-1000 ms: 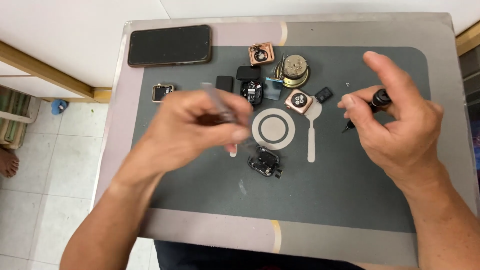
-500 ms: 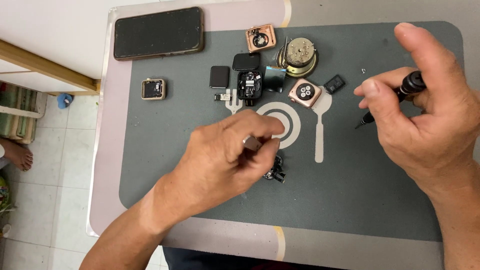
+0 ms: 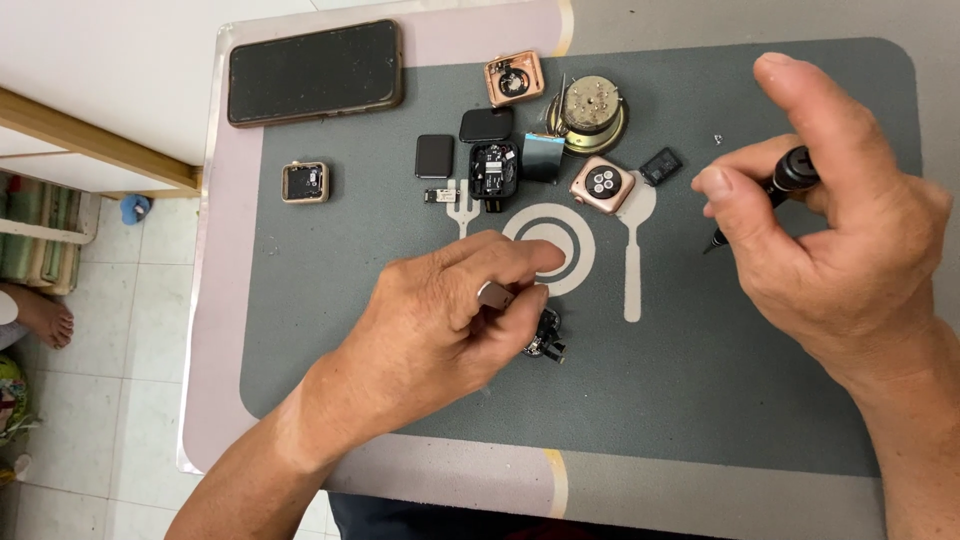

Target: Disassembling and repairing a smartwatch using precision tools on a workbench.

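Views: 1, a head-worn camera.
Position: above the near edge of the table (image 3: 200,300), over the person's own forearms.
Direction: steeply downward, almost straight onto the grey mat (image 3: 760,400), tipped slightly toward the far side.
Distance: close; the mat fills most of the frame and small parts on it are plainly seen.
Frame edges: the left hand (image 3: 450,320) enters from the near left, the right hand (image 3: 840,240) from the near right; tiled floor (image 3: 90,400) shows along the left.
Far limit: the dark phone (image 3: 315,72) lies near the far edge.
Shared scene: none, with only 1 view.
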